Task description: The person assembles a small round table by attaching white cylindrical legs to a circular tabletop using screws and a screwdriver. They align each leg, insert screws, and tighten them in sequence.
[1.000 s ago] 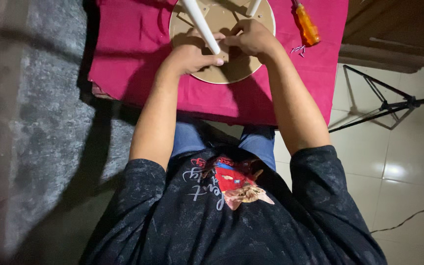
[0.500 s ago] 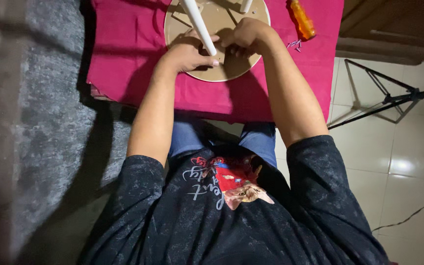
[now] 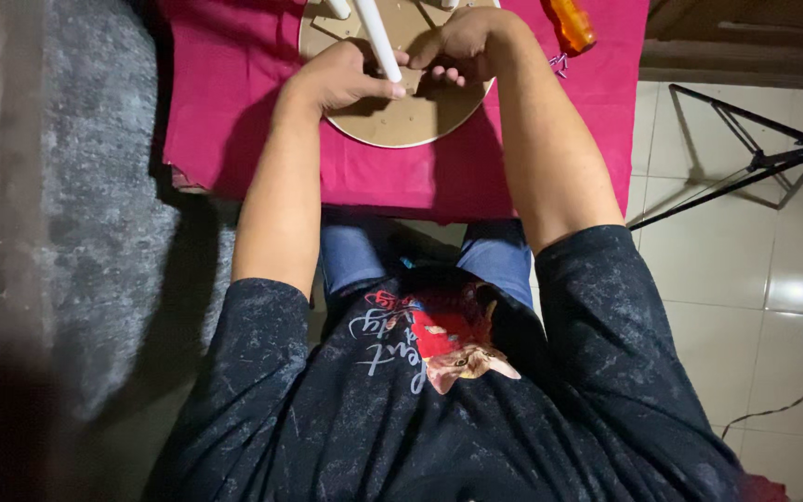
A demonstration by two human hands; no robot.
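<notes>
Magenta cloth (image 3: 234,84) — one wooden disc (image 3: 420,121), two hands (image 3: 341,79) (image 3: 462,42) gripping one white leg (image 3: 378,42).

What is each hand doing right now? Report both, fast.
Left hand: closed around the white leg on the round wooden board.
Right hand: fingers curled at the leg's base; grip cannot be told.

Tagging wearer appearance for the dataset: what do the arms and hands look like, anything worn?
Both forearms bare. Short dark sleeves with a pale speckled wash end above the elbows. No gloves, watch or bands visible on the left hand or right hand; rings too small to tell.
</notes>
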